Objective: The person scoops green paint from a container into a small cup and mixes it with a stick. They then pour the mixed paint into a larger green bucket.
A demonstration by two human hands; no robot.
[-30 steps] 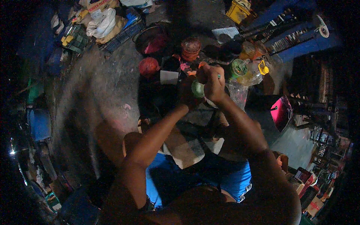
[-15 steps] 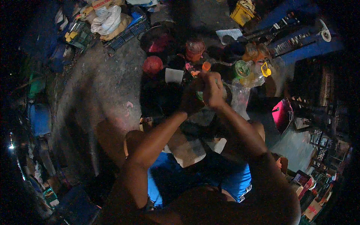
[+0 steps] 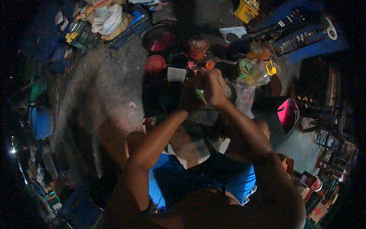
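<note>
Both my hands are close together in front of me, low over a dim round greenish container (image 3: 199, 92). My right hand (image 3: 215, 88) is closed, its fingers curled; whatever it grips is hidden. My left hand (image 3: 193, 91) lies in deep shadow against it, so its fingers cannot be made out. Just beyond the knuckles is a small orange round piece (image 3: 210, 64), with pinkish bits (image 3: 192, 68) beside it. A white-faced box-like container (image 3: 177, 74) stands to the left of the hands.
Farther out are a red round object (image 3: 155, 64), a reddish bucket (image 3: 198, 48) and a dark basin (image 3: 159, 39). To the right are a green bowl (image 3: 246, 68), a yellow handle (image 3: 271, 68) on clear plastic, and a pink object (image 3: 288, 114). Crates (image 3: 131, 34) lie at the far left.
My hands have shifted slightly left and stay together, the right one still closed. The orange piece shows a little farther beyond the fingers. The surroundings look the same.
</note>
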